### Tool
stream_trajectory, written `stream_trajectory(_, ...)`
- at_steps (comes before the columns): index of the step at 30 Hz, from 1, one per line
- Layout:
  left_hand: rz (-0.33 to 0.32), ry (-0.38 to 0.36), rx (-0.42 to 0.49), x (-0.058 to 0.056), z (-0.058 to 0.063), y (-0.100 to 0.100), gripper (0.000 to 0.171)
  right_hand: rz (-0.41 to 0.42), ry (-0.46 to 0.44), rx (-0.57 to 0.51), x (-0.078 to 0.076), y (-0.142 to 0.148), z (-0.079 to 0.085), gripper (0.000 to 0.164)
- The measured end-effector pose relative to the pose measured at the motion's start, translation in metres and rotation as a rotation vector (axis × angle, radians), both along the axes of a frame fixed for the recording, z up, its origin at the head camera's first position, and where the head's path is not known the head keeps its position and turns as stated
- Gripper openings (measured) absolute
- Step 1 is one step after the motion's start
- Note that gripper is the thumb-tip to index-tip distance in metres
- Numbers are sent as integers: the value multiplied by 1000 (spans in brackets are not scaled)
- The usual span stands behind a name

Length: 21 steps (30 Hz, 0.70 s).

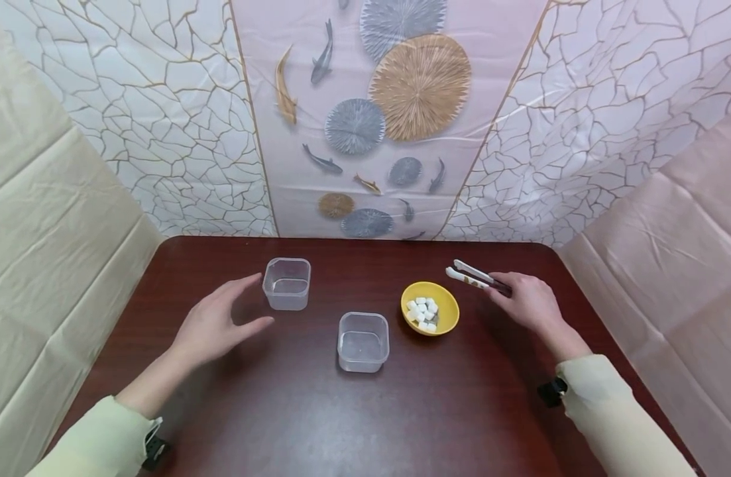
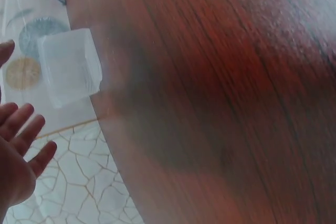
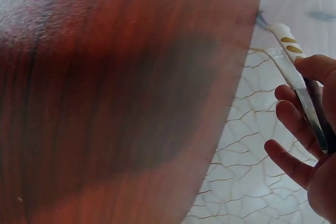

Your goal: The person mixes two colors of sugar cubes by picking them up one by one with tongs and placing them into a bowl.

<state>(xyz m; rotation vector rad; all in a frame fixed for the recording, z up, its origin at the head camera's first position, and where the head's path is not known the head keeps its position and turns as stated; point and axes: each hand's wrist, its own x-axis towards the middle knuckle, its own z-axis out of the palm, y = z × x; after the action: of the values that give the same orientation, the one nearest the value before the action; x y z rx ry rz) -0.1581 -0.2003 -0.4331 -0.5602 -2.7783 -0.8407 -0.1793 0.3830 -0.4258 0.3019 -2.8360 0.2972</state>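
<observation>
My right hand (image 1: 532,303) pinches a pair of tongs (image 1: 474,281) with white ends and a dark metal back. Their tips point left, above and to the right of a yellow bowl (image 1: 452,318) that holds several small white cubes (image 1: 421,311). In the right wrist view the thumb presses one arm of the tongs (image 3: 292,69), and the arms stand slightly apart. My left hand (image 1: 213,324) has its thumb and fingers spread, holding nothing. Its fingertips are right at the left side of a clear square container (image 1: 287,303), which also shows in the left wrist view.
A second clear square container (image 1: 363,366) stands mid-table, left of the bowl and nearer to me. The dark reddish wooden table (image 1: 281,417) ends at a patterned cloth backdrop (image 1: 204,172). Cream panels (image 1: 49,218) flank both sides.
</observation>
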Motion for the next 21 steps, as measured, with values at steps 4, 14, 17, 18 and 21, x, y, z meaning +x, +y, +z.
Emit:
stream_trajectory(4, 49, -2, -14, 1, -1, -7, 83, -20, -15, 47, -1, 1, -8, 31)
stream_trajectory(14, 112, -58, -46, 2, -9, -16, 89, -33, -47, 101, 7, -4, -19, 21)
stream_trajectory(17, 121, -69, -49, 2, -13, -18, 89, -41, -71, 116, 9, -9, -19, 20)
stream_trajectory(18, 122, -69, -52, 2, -15, -19, 89, -42, -82, 119, 10, -11, -19, 19)
stream_trajectory(21, 117, -76, -57, 2, -20, -20, 89, -45, -116, 135, 12, -16, -20, 19)
